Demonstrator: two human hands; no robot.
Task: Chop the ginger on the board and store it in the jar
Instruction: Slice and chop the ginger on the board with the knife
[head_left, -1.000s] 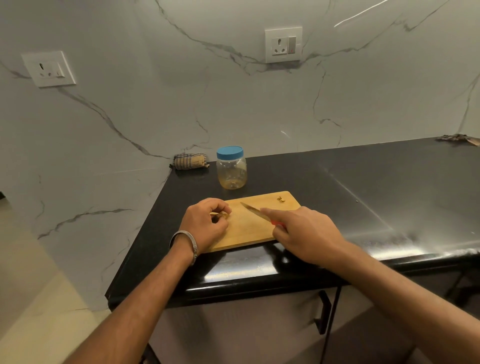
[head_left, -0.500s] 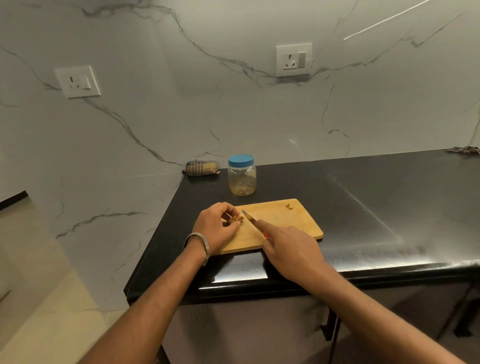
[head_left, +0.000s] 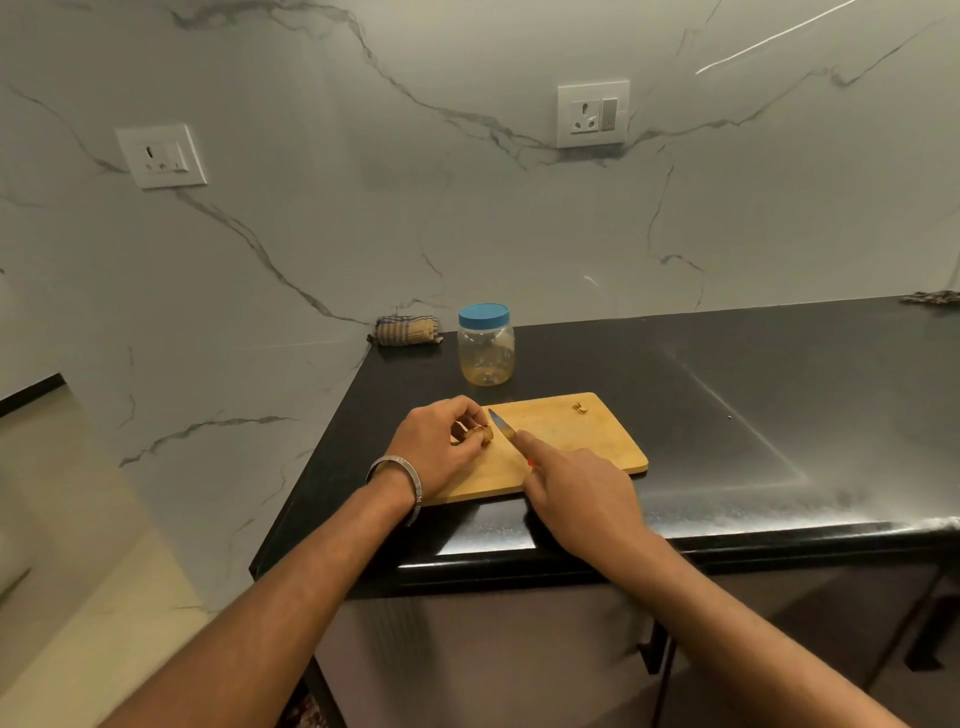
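On board's (head_left: 566, 441) near-left end, left hand (head_left: 441, 447) pinches ginger (head_left: 480, 435), right hand (head_left: 576, 493) grips knife (head_left: 501, 423) beside it, so chopping is underway; next needs downward cut clear of fingertips, jar (head_left: 485, 345) capped behind.

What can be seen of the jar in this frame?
The jar is clear, plastic-looking, with a blue lid screwed on. It stands upright on the black counter just behind the wooden board, near the wall. A little yellowish matter lies at its bottom. Neither hand touches it.
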